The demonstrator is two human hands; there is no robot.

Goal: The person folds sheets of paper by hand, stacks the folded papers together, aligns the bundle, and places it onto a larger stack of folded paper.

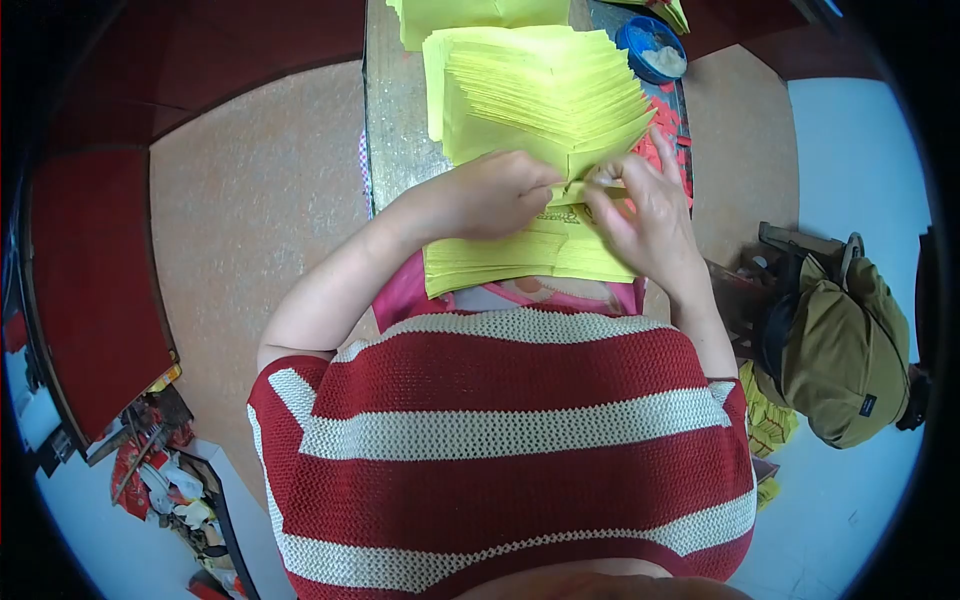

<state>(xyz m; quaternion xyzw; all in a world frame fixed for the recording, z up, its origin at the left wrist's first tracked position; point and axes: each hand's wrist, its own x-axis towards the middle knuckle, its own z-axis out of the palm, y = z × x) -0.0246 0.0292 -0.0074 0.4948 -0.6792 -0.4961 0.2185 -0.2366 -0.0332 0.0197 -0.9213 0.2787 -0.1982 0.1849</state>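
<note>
A fanned stack of yellow paper sheets point(540, 95) lies on the narrow table, creased down its middle. Nearer my body is a second yellow stack point(490, 262) with faint printing on it. My left hand point(505, 192) is closed at the near edge of the fanned stack, its fingertips by the crease; what it pinches is too small to tell. Just right of the crease, my right hand point(635, 205) has thumb and index finger brought together on something I cannot make out, with its other fingers raised. Small red paper pieces point(668, 125) lie beside the fanned stack.
A blue round bowl point(651, 50) with whitish contents stands at the table's far right. More yellow paper point(485, 12) lies at the far end. An olive bag point(840, 350) hangs at the right. Assorted items point(165, 480) lie at the lower left.
</note>
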